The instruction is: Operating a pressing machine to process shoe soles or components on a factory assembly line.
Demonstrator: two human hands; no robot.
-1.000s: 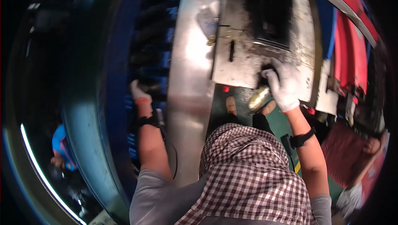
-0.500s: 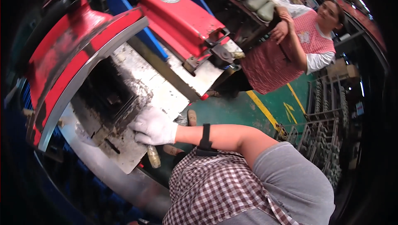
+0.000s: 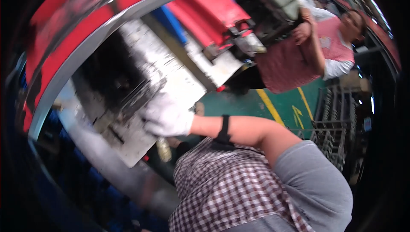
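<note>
In a white glove, my right hand (image 3: 167, 116) is closed at the near right edge of a worn metal work plate (image 3: 132, 148). Out of the fist's lower side sticks a worn, yellowish handle (image 3: 164, 150), which it grips; what the handle joins is hidden. Beside my knuckles, on the plate, lies a dark, blackened block (image 3: 115, 78) with a recessed middle, blurred by motion. A narrow dark slot (image 3: 115, 134) shows in the plate near the hand. A black band (image 3: 224, 133) circles my right forearm. My left hand is out of sight.
A big curved red machine part (image 3: 81, 48) with a grey rim arches over the plate's left side. Behind stands a red housing (image 3: 209, 10) by a blue frame (image 3: 175, 27). At right, a person in a red checked apron (image 3: 286, 67) stands near green boots (image 3: 284, 1) and metal racks (image 3: 331, 133).
The whole view has shifted and blurred, so the plate, the housing and my right hand sit farther right. The glove stays closed on the handle.
</note>
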